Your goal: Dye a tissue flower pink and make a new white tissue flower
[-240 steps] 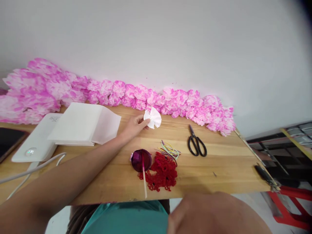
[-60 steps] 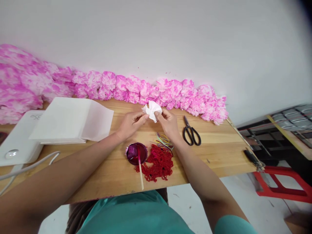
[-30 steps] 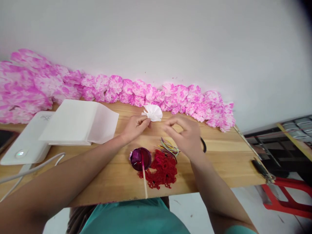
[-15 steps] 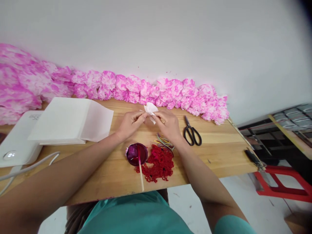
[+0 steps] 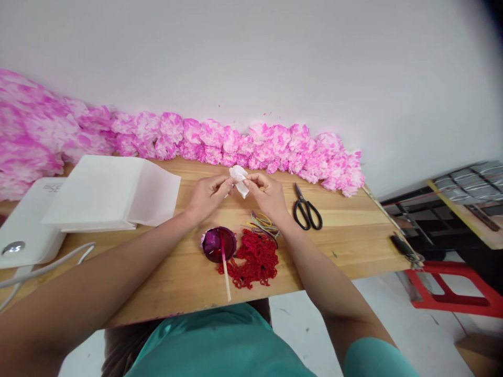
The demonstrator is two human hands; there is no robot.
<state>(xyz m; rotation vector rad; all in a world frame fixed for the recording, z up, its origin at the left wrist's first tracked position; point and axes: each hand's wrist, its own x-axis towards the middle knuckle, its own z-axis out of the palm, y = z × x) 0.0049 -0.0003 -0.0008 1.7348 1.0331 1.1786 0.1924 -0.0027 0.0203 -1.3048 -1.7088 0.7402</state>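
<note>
Between my two hands, over the middle of the wooden table, is a small crumpled piece of thin white paper. My left hand pinches its left side between thumb and fingers. My right hand grips its right side the same way. Closer to me stands a cup of dark red-purple liquid with a pale stick leaning in it, its upper part stained pink. Beside the cup lies a heap of red yarn-like strands, and several coloured cords lie just behind it.
Black-handled scissors lie right of my right hand. A stack of white paper sheets rests partly over a white device with a cable. Pink-and-white paper flowers line the wall. A red stool stands at right.
The white paper has turned and been reshaped between my fingers, its upper part now lower and more bunched. Both hands stay in nearly the same place; the view has shifted slightly.
</note>
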